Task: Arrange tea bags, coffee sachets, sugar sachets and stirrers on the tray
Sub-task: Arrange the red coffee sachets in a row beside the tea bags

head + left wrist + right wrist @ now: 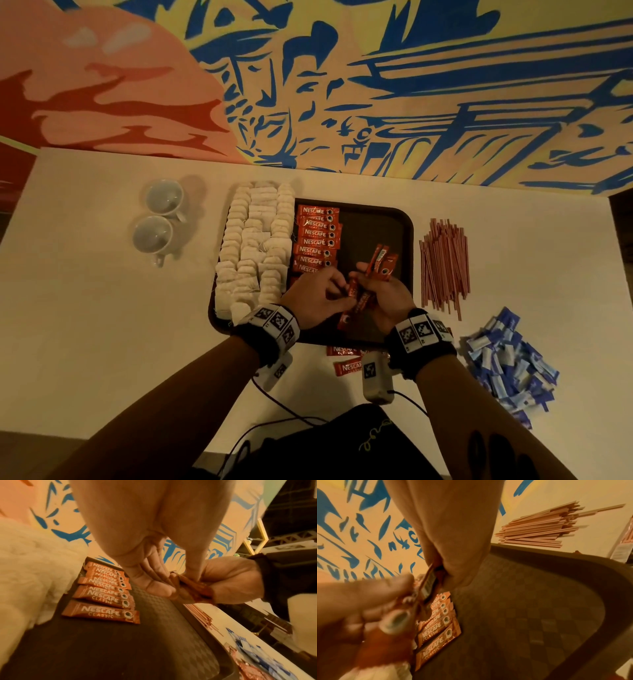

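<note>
Toward the far left of the tabletop point(85, 308), two white cups point(158, 219) are sitting one behind the other, well apart from everything else. Next, the dark tray point(404, 219) is lying near the middle of the tabletop. Along the tray's left edge the tea bags point(255, 246) are lying in packed rows, spilling slightly over its rim. Just beside them, a column of red coffee sachets point(317, 240) is running from the tray's far edge toward its near edge, each one lying crosswise.

Over the tray's near middle the left hand point(313, 296) is pinching one end of a bunch of held coffee sachets point(363, 294), fingers curled on it. The right hand point(388, 296) is gripping the same bunch, which is fanning out above its fingers. The two hands are close together, touching at the bunch.

Two loose sachets point(347, 363) are lying on the tabletop just beyond the tray's near edge. Right of the tray, the stirrers point(445, 263) are lying in a loose pile. Toward the near right edge, the blue sugar sachets point(507, 363) are lying in a heap.
</note>
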`<move>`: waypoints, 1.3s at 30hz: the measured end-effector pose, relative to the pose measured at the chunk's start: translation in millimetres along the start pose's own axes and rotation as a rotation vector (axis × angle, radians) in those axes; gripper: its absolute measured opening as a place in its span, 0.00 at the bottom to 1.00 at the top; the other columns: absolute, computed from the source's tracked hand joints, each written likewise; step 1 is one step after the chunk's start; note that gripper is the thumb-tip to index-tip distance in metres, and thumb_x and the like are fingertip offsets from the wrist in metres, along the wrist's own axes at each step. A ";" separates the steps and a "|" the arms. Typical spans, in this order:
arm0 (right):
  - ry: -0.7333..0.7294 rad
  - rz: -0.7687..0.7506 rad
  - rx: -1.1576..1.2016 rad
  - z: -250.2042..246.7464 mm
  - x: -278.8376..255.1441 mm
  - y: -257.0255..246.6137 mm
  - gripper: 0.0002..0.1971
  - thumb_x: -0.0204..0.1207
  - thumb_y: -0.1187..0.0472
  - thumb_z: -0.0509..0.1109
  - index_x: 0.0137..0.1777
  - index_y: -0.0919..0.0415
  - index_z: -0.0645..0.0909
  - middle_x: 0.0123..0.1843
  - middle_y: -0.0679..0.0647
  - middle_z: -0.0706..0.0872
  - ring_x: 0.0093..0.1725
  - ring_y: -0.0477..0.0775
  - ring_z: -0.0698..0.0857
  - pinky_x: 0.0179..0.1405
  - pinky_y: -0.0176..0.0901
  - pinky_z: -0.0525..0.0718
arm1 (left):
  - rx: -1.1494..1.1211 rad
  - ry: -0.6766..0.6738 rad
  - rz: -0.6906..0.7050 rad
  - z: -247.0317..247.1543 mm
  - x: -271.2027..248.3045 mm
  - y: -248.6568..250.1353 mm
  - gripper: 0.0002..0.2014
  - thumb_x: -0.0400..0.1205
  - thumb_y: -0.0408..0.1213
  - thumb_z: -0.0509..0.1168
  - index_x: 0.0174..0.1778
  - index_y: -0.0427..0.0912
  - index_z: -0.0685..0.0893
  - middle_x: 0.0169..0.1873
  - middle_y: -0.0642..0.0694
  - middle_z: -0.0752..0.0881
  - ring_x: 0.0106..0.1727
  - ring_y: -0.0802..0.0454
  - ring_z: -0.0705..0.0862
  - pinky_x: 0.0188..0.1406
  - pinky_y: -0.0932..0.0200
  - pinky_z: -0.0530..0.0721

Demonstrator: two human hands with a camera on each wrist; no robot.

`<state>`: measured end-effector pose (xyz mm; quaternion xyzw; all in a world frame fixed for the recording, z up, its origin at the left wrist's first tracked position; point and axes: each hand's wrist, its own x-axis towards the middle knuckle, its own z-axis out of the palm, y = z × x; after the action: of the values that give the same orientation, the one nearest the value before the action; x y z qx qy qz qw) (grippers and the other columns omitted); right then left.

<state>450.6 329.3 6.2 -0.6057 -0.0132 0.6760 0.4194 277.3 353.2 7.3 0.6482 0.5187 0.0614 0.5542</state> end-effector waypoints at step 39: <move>0.046 0.182 -0.525 -12.2 0.8 9.5 0.12 0.85 0.54 0.69 0.60 0.62 0.85 0.35 0.52 0.83 0.26 0.47 0.76 0.25 0.38 0.74 | 0.778 0.105 0.065 -9.4 3.6 -56.0 0.17 0.83 0.48 0.68 0.69 0.53 0.82 0.69 0.53 0.80 0.73 0.47 0.74 0.73 0.48 0.71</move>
<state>455.5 317.7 -2.7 -0.7074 -0.1239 0.6706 0.1857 238.9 353.5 -34.7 0.8220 0.5099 -0.0892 0.2374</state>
